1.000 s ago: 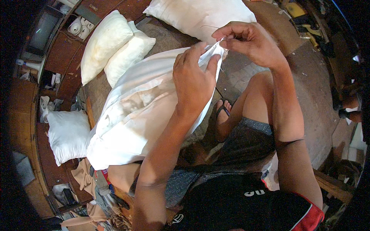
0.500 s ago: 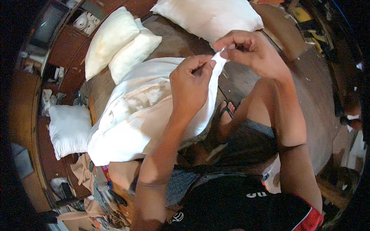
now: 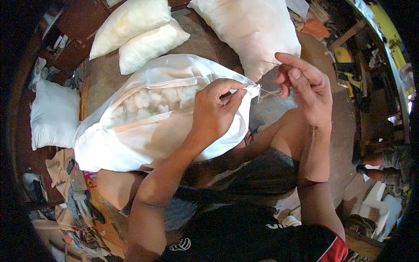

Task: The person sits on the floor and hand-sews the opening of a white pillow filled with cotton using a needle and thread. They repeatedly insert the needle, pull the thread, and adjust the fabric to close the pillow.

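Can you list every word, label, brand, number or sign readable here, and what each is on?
Black shirt: short white lettering, partly lost in folds; I don't copy out wording.
Same shirt: a white striped emblem, no readable letters.
Small red piece by the left leg: printed marks, too small to read.
Stuffed white cover: no writing visible.

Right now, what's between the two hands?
Head view: the gathered tip of the white cover past the left hand, then pale thread toward the right hand, whose thin needle juts into the gap above.
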Action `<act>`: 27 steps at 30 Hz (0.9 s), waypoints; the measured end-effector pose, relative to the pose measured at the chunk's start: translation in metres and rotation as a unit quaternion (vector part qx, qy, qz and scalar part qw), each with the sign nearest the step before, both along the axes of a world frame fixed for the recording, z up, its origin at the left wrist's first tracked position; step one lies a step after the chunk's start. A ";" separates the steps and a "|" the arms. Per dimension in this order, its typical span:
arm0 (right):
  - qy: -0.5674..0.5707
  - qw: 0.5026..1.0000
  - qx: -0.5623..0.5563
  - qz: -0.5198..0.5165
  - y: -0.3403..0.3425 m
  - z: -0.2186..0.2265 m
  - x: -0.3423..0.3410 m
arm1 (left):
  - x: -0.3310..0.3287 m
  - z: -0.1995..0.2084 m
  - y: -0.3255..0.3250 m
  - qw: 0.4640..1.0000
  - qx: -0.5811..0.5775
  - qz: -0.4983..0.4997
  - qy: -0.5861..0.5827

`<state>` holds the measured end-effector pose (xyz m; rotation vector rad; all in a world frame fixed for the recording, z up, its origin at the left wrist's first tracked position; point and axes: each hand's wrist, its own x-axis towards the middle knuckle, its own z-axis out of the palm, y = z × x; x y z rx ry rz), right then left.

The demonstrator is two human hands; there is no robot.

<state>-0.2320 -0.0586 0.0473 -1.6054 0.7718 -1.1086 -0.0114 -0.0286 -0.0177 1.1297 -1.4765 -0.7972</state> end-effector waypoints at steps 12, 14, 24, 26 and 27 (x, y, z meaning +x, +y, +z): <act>-0.001 0.997 -0.015 -0.071 0.010 0.006 0.001 | 0.007 0.001 -0.006 0.998 0.062 -0.004 0.033; 0.020 0.999 -0.030 -0.035 0.010 0.004 0.003 | 0.007 0.003 -0.005 0.996 0.074 -0.006 0.039; 0.025 0.994 -0.082 -0.062 0.014 -0.011 0.032 | 0.010 0.003 -0.009 0.998 0.054 0.005 0.020; 0.061 0.991 -0.099 -0.069 0.011 -0.015 0.033 | 0.009 -0.005 -0.013 0.996 0.044 0.002 0.083; 0.072 0.989 -0.111 -0.074 0.010 -0.017 0.033 | 0.009 -0.007 -0.014 0.996 0.045 0.001 0.082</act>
